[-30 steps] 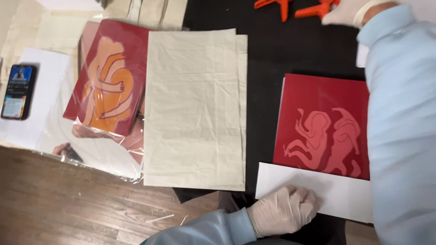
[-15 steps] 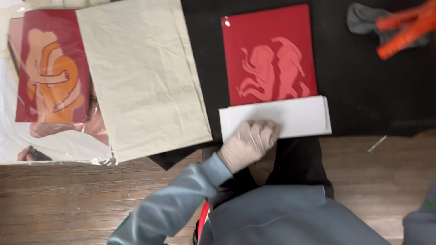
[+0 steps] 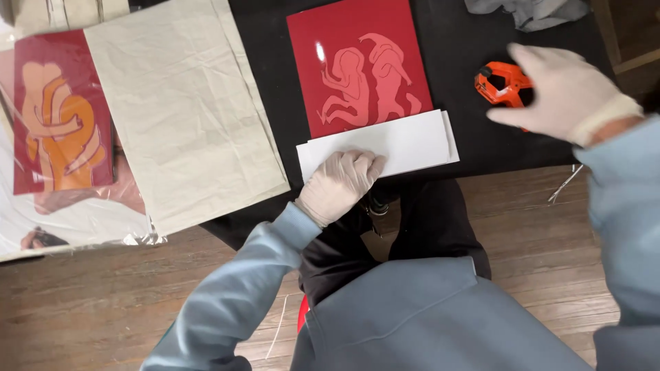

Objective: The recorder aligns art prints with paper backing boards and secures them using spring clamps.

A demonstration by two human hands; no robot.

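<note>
The right hand has come down (gloved) beside the orange clamp.

white paper sheets flat on black table edge, overlapping red print's lower edge, orange clamp lying to right

Wooden plank floor, brown, worn, grain running left to right, filling lower part of view. Black work surface across upper middle, matte, near edge ending over floor. Large creased cream cloth spread at left, lower corner hanging past black edge. Further left, red print with orange figures under clear plastic sleeve, white sheets beneath. Crumpled grey fabric at top right edge. Strip of wooden frame at far right. Thin pale sliver lying on floor at right. Light soft, even; bright glare spot on glossy red surface at centre.
</note>
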